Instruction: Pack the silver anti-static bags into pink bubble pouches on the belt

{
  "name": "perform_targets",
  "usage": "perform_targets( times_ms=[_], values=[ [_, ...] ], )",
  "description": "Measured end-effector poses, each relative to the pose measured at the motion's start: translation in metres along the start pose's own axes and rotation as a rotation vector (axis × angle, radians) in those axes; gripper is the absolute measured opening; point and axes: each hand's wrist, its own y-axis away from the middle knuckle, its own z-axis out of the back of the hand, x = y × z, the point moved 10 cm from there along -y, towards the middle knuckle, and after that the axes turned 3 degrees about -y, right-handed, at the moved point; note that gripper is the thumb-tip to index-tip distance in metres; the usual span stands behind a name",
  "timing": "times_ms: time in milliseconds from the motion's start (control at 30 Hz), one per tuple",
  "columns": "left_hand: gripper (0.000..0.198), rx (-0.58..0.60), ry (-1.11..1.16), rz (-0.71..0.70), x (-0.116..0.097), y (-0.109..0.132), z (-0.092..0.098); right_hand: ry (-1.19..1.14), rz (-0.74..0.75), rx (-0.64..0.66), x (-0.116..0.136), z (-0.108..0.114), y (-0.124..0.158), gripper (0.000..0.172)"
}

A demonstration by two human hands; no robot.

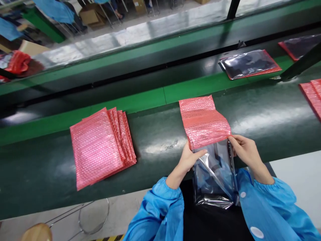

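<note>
A pink bubble-wrap pouch (203, 120) lies on the dark green belt (155, 147) in front of me, its open end toward me. A shiny grey anti-static bag (214, 174) sticks out of that open end and hangs over the belt's near edge. My left hand (188, 159) pinches the pouch's left corner and the bag together. My right hand (244, 150) grips the pouch's right corner and the bag's right edge. Both arms wear blue sleeves.
A fanned stack of pink bubble pouches (101, 147) lies to the left on the belt. More pink pouches (313, 95) sit at the right edge. On the farther belt lie two grey bags on red backing (248, 63), (298, 45). A stool (37, 232) stands below left.
</note>
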Motion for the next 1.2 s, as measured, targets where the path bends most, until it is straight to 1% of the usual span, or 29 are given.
perform_targets(
  times_ms=[67,133,233,333,433,533,600,733,800,900,1033,1133,1200],
  values=[
    [0.062,-0.044,-0.002,-0.015,0.002,0.0,0.003,0.145,0.062,0.013,0.0,0.001,-0.002,0.054],
    [0.056,-0.07,-0.027,-0.021,0.005,-0.001,0.006,0.303,0.148,0.057,0.0,-0.002,-0.002,0.05],
    [0.048,-0.107,-0.069,-0.041,0.01,-0.002,0.012,0.521,0.248,0.131,-0.008,-0.008,0.003,0.046],
    [0.044,-0.137,-0.097,-0.044,0.014,-0.001,0.018,0.695,0.289,0.177,-0.019,-0.012,0.01,0.042],
    [0.041,-0.094,-0.164,-0.068,0.01,0.002,0.017,0.765,0.285,0.225,-0.026,-0.015,0.017,0.038],
    [0.032,-0.051,-0.387,-0.163,-0.008,0.008,0.015,0.721,0.252,0.266,-0.027,-0.016,0.023,0.035],
    [0.032,-0.028,-0.584,-0.187,-0.017,0.012,0.014,0.659,0.222,0.273,-0.024,-0.015,0.027,0.034],
    [0.033,0.003,-0.985,-0.142,-0.021,0.015,0.015,0.529,0.094,0.336,-0.026,-0.02,0.035,0.034],
    [0.032,0.002,-1.198,-0.092,-0.021,0.016,0.017,0.525,0.04,0.358,-0.029,-0.022,0.039,0.035],
    [0.031,0.02,-1.457,-0.015,-0.019,0.019,0.02,0.61,0.063,0.371,-0.032,-0.022,0.043,0.031],
    [0.03,0.102,-1.631,-0.002,-0.018,0.025,0.018,0.792,0.183,0.371,-0.035,-0.021,0.051,0.025],
    [0.03,0.168,-1.677,-0.006,-0.016,0.031,0.017,0.888,0.233,0.354,-0.038,-0.019,0.059,0.028],
    [0.031,0.189,-1.686,-0.017,-0.016,0.034,0.018,0.911,0.25,0.369,-0.039,-0.02,0.065,0.03]
  ],
)
